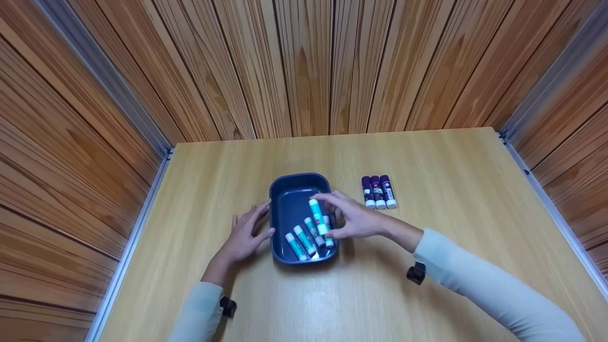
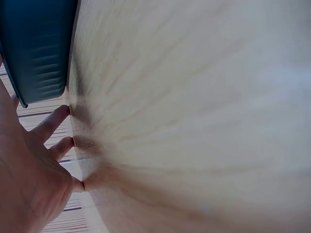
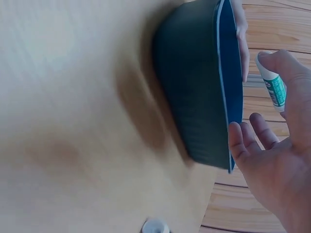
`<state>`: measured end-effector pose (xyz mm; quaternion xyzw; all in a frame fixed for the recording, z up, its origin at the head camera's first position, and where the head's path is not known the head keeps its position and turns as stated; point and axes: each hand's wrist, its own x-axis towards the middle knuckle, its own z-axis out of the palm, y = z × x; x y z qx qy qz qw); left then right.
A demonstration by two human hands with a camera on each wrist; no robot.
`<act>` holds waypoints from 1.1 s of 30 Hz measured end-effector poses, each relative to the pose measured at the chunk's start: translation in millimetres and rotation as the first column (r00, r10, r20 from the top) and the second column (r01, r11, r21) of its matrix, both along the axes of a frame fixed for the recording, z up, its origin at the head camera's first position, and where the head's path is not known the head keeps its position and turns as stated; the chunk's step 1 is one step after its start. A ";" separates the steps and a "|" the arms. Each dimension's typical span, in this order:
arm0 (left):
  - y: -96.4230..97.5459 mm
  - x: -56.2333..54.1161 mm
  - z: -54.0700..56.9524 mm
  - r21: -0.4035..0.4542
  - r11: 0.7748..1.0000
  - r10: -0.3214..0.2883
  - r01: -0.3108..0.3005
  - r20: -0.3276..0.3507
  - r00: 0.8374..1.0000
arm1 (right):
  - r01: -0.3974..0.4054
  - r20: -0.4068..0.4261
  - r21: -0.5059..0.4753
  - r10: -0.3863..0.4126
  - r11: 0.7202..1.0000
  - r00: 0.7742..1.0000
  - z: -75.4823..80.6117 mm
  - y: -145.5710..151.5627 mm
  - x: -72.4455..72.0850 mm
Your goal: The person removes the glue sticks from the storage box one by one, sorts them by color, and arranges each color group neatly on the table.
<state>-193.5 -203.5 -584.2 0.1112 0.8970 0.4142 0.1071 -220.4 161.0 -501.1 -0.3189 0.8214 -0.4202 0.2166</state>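
A dark blue rectangular tub (image 1: 289, 202) stands on the table, with several glue sticks (image 1: 304, 240) in green and white lying at its near end. Over the tub's right side, my right hand (image 1: 356, 217) pinches a green and white glue stick (image 1: 315, 212) lengthwise between thumb and forefinger. The right wrist view shows the thumb on the white end of this glue stick (image 3: 273, 87), with the other fingers at the tub's rim (image 3: 228, 131). My left hand (image 1: 246, 236) rests spread along the tub's left wall, some fingertips down on the table in the left wrist view.
Three purple glue sticks (image 1: 378, 192) with white ends lie side by side on the wooden table (image 1: 441, 190), right of the tub. Wood-plank walls (image 1: 311, 71) rise behind the table and at both sides, with metal rails (image 1: 137, 237) along the side edges.
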 end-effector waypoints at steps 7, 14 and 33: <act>0.4 0.1 1.1 -0.003 1.000 0.002 -0.002 0.002 1.000 | 0.044 0.004 0.003 -0.044 0.999 0.999 -2.3 23.5 4.9; 0.6 -0.4 0.5 -0.007 1.000 0.006 -0.006 0.007 1.000 | 0.091 -0.033 0.039 -0.089 0.995 0.995 -8.0 49.2 9.3; 0.2 0.5 1.3 0.004 1.000 0.001 -0.001 0.004 1.000 | 0.165 -0.050 0.119 -0.160 0.979 0.986 -28.3 100.5 24.7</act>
